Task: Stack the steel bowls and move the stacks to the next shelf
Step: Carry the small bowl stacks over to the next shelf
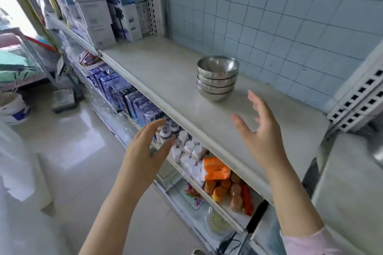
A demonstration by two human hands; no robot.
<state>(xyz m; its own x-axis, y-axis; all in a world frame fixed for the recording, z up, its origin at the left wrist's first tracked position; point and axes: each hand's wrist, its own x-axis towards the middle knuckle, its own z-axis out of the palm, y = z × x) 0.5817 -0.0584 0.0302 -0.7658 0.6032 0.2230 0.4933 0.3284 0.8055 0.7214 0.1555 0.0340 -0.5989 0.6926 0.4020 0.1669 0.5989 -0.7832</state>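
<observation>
A stack of several steel bowls (217, 77) stands upright on the white shelf (165, 72), toward its back near the tiled wall. My right hand (260, 130) hovers over the shelf a little nearer than the stack, fingers spread, holding nothing. My left hand (148, 147) hangs in front of the shelf's front edge, lower and to the left, also open and empty. Neither hand touches the bowls.
Cardboard boxes (107, 6) fill the shelf's left end. The lower shelf holds blue boxes (124, 93), white bottles (186, 149), an orange packet (216, 168) and brown jars (228, 190). A perforated upright (360, 97) bounds the right end. A bucket (13, 107) sits on the floor.
</observation>
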